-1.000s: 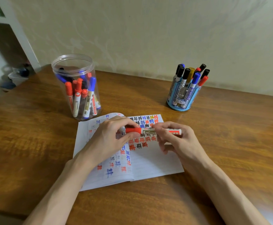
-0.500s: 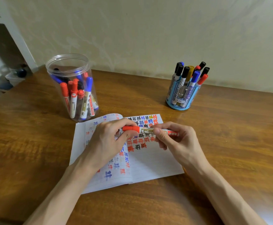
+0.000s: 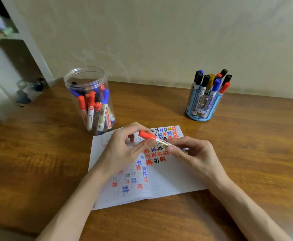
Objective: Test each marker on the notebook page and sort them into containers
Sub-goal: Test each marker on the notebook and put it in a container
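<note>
An open notebook (image 3: 173,181) lies on the wooden table, its page covered in red, blue and black test marks. Above the page I hold a red-capped marker (image 3: 157,139) with both hands. My left hand (image 3: 124,150) pinches the red cap end between thumb and fingers. My right hand (image 3: 192,155) grips the white barrel. The cap is on the marker. A clear plastic jar (image 3: 88,100) with several markers stands at the back left. A blue pen holder (image 3: 202,108) with several markers stands at the back right.
The table (image 3: 37,162) ends at a pale wall behind both containers. A white shelf unit (image 3: 27,42) with blurred items stands off the table's left end. Bare wood surrounds the notebook on the left, right and front.
The marker has tilted, its red cap end rising toward the left while the barrel end sinks into my right hand. Both hands stay over the notebook.
</note>
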Demonstrator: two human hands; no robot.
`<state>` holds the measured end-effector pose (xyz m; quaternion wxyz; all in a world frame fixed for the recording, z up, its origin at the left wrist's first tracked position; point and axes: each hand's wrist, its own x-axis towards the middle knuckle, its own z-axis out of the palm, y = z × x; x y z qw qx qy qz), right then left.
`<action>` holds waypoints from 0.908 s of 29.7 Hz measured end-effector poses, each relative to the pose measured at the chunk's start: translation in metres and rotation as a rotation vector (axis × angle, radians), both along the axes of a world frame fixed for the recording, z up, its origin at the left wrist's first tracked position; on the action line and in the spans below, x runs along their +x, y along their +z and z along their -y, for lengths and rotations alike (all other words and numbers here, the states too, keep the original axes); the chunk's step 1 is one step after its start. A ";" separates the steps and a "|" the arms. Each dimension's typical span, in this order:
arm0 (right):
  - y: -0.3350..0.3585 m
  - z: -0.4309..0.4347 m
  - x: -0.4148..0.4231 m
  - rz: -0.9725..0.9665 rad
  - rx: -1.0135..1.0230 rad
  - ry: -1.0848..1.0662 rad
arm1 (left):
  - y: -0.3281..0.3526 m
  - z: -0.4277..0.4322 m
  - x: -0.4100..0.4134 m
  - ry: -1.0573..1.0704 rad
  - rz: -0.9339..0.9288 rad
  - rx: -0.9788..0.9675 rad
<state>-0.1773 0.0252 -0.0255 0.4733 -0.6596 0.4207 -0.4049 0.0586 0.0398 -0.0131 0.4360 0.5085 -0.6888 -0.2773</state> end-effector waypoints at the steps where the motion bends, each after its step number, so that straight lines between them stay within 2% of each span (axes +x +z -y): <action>1: 0.001 0.000 0.001 -0.022 -0.027 0.016 | 0.003 0.000 0.000 -0.004 -0.041 0.008; 4: 0.000 0.001 0.007 -0.165 -0.130 0.068 | 0.013 -0.002 -0.003 -0.010 -0.173 0.021; 7: -0.001 0.003 0.014 -0.214 -0.170 0.106 | 0.033 -0.001 0.002 0.021 -0.258 -0.085; 14: -0.007 0.008 0.019 -0.212 -0.138 0.060 | 0.111 0.012 0.056 0.246 -0.220 -0.491; 18: -0.009 0.006 0.020 -0.229 -0.137 0.064 | 0.141 0.026 0.086 0.409 -0.116 -0.733; 23: -0.010 0.006 0.018 -0.260 -0.154 0.059 | 0.141 0.033 0.098 0.494 -0.063 -0.753; 27: -0.009 0.005 0.019 -0.300 -0.186 0.062 | 0.130 0.037 0.103 0.540 -0.017 -0.676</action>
